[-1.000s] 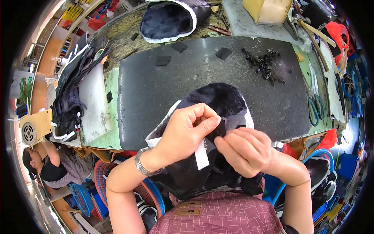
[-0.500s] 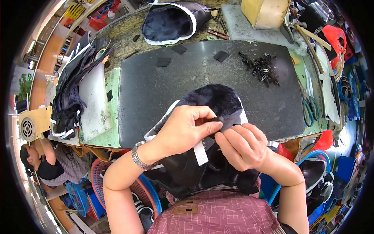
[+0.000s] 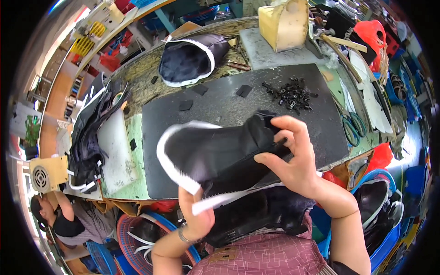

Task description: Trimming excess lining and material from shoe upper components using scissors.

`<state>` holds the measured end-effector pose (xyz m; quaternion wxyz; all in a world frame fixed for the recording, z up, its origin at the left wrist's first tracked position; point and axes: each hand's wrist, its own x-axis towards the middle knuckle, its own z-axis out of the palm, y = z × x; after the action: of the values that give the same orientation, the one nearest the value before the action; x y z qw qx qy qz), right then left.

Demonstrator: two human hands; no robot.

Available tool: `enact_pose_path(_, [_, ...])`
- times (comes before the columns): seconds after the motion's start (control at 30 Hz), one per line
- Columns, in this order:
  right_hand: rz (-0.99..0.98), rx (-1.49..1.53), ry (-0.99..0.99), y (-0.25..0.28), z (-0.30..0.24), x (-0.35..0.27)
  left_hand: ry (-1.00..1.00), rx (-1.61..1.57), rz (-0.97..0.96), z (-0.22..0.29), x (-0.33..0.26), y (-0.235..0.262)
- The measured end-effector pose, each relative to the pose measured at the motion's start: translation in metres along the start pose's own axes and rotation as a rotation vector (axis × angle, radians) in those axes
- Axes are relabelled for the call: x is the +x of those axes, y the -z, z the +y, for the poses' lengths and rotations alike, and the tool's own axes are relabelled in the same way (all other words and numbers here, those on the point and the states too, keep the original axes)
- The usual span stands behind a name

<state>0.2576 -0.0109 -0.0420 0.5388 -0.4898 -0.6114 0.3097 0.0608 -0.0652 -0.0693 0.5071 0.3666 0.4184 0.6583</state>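
Note:
A black leather shoe upper (image 3: 206,149) with a white band along its edge hangs tilted over the dark work mat, its smooth outer side facing up. My left hand (image 3: 199,215) holds it at the lower edge, the fingers partly hidden behind the upper. A loose white strip end (image 3: 215,201) sticks out beside that hand. My right hand (image 3: 295,156) grips the narrower right end of the upper, thumb below and curled fingers above. More dark leather (image 3: 256,211) lies over my lap.
On the dark mat (image 3: 316,133) lie several small black patches and a heap of metal buckles (image 3: 293,94). Behind it sits another fur-lined upper (image 3: 188,62). Green-handled scissors (image 3: 353,126) and a hammer (image 3: 339,55) are at right, stacked leather (image 3: 87,142) at left. Another person (image 3: 68,220) is at far left.
The upper has been turned from its dark fur lining to its leather outside. My left hand has dropped to its lower edge; my right hand has risen to its right end. The view has shifted.

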Motion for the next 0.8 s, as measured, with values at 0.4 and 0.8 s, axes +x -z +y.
enact_pose_path(0.4, [-0.155, -0.182, 0.108, 0.008, -0.015, 0.028, 0.011, -0.143, -0.044, -0.026, -0.029, 0.003])
enact_pose_path(0.8, [-0.172, -0.052, 0.038, 0.011, -0.006, 0.036, 0.019, -0.154, -0.149, -0.027, -0.016, -0.001])
